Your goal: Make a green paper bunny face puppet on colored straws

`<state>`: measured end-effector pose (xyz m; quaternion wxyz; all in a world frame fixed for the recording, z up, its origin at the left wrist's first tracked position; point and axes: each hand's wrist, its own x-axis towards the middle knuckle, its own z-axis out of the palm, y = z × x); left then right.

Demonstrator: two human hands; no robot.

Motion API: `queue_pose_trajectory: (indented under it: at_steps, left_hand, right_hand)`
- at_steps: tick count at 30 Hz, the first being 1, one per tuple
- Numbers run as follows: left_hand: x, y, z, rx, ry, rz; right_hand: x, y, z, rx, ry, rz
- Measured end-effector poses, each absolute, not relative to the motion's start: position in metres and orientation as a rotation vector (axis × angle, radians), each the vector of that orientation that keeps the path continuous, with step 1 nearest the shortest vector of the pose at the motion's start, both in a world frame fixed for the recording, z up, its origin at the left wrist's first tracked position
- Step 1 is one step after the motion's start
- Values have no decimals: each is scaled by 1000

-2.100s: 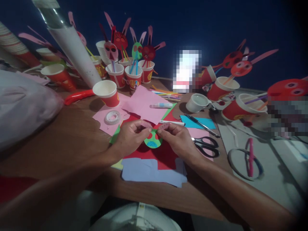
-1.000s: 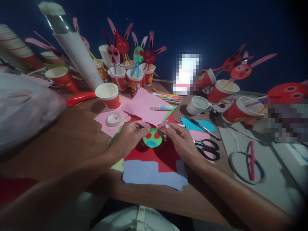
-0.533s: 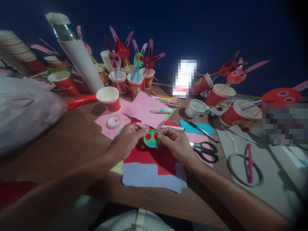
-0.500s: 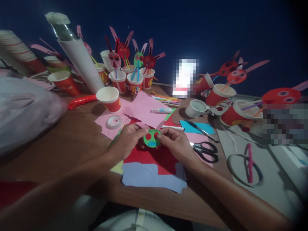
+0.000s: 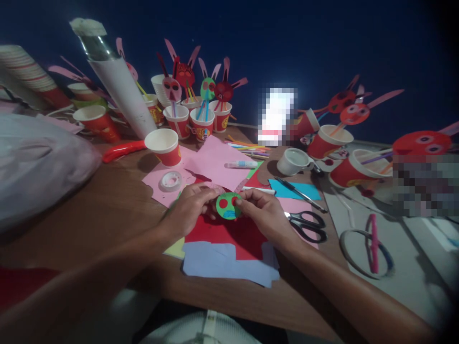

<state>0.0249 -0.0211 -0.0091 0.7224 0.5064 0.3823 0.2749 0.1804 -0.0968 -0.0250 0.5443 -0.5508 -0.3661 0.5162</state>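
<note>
A round green paper face (image 5: 228,212) with red eyes and a blue mouth is held low over red paper (image 5: 222,236). My right hand (image 5: 267,210) pinches its right edge, thumb on the front near one eye. At the upper left edge, my left hand (image 5: 195,205) is closed, thumb against fingers, on what looks like a narrow pink paper strip (image 5: 214,186); the fingers partly hide it. Scissors (image 5: 306,225) with black handles lie right of my right hand. A white marker (image 5: 260,190) rests just beyond the fingers.
Pink paper (image 5: 218,162) bears a glue stick (image 5: 242,164). A tape roll (image 5: 170,181), a red paper cup (image 5: 163,147) and a white cup (image 5: 292,161) stand around it. Cups with paper rabbit faces line the back. A plastic bag (image 5: 43,167) sits left; a black pen (image 5: 301,193) lies right.
The green face has turned slightly and shifted a little right relative to my left hand's fingers. My right hand keeps its pinch on it. The view has shifted slightly.
</note>
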Motion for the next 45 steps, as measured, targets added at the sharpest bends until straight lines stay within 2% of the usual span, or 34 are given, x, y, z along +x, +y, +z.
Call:
queue_pose_trajectory:
  at_steps: [12,25,28,32,35,41,45]
  left_hand:
    - [25,-22,-8,1193,896,540]
    - [18,-22,11,1215,980,738]
    - [7,-23,15,1457,1029,843]
    - [-12,-36,12,2132,1185,989]
    - [-22,-48,0,2419,940,963]
    - [-31,-62,-32,2526,775,861]
    - [-34,-69,-36,2605,711,750]
  right_hand:
    - [181,-96,-23,-1311,-848,1161]
    - [183,-99,-25,-1185,-907,1211]
    - [184,-99,-26,-1176,-933,1199]
    - [185,-98,-27,-1191,-954,1200]
    - [186,-97,-28,-1209,-946,1210]
    - [186,-97,-27,-1230,-935,1198]
    - [188,-96,-26,-1246,-923,1185]
